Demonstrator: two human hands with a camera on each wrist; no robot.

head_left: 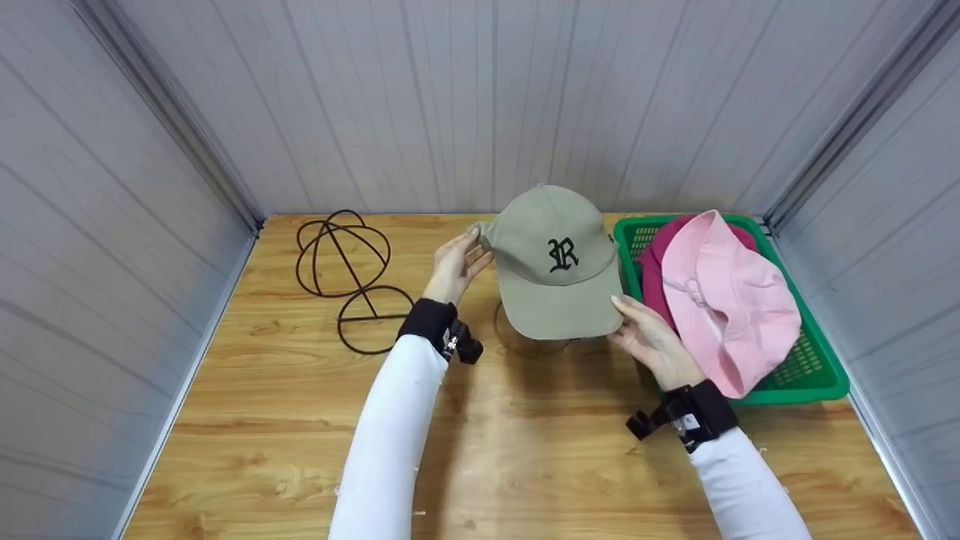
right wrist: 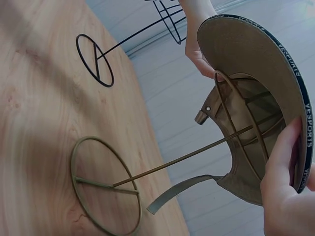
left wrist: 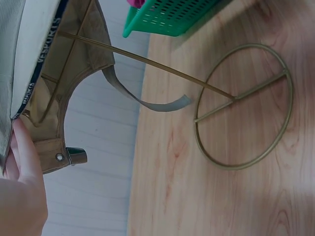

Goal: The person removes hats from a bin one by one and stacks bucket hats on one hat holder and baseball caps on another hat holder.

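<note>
Two hands held a khaki cotton baseball cap with a black embroidered letter above the middle of the light wooden surface. Head view: left hand pinched the cap's rear edge by the strap, right hand gripped the corner of the brim, thumb on top. Cap sat over a brass-coloured wire hat stand, only its ring base showing under the brim. Dark wire hat stand with a dome top and ring base stood well apart at the far left of the surface. Green plastic mesh basket sat just right of the cap, holding a pink fabric bucket hat over a magenta hat.

Left wrist view: left hand had its fingers closed on the cap at the back opening, near the metal buckle; loose strap hung down. Brass stand rod ran up into the cap, ring base flat on the surface. Basket corner showed at top.

Right wrist view: right hand fingers curled round the brim edge of the cap; left hand held the far side. Brass stand dome wires were inside the crown; dark stand behind.
</note>
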